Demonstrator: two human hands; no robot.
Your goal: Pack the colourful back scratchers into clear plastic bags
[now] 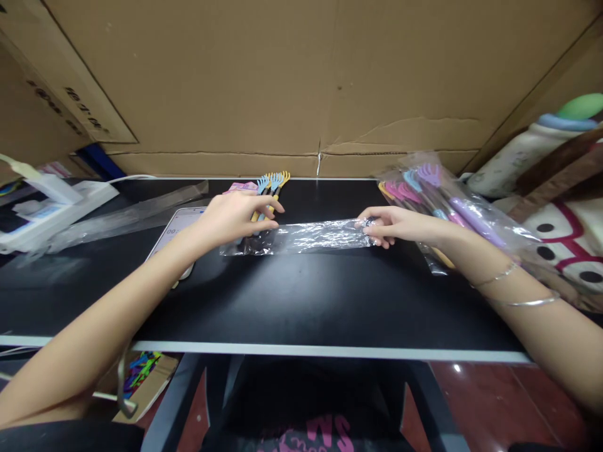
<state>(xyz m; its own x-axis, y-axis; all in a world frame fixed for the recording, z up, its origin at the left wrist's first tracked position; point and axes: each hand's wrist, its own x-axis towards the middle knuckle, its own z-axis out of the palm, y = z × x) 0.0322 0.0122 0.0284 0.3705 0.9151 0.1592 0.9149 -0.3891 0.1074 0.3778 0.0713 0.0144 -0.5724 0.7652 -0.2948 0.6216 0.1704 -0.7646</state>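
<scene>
A long, narrow clear plastic bag [320, 237] lies crosswise above the black desk. My right hand [384, 226] pinches its right end between thumb and fingers. Over its left end is my left hand [242, 216], with thumb and fingers apart and nothing visibly held between them. Just behind that hand are several back scratchers [274, 182] with blue and yellow claw heads, their handles partly hidden by it. A pink item [242, 187] shows beside them. Near my right forearm, a bigger clear bag holds several more back scratchers [433, 188] in purple, blue, pink and yellow.
A phone [176, 229] lies under my left forearm. Further left are empty clear bags [127, 216] and a white power strip [61, 210]. A cardboard wall [301, 81] closes off the back. At right stand a bottle [513, 157] and a plush-looking item [565, 242].
</scene>
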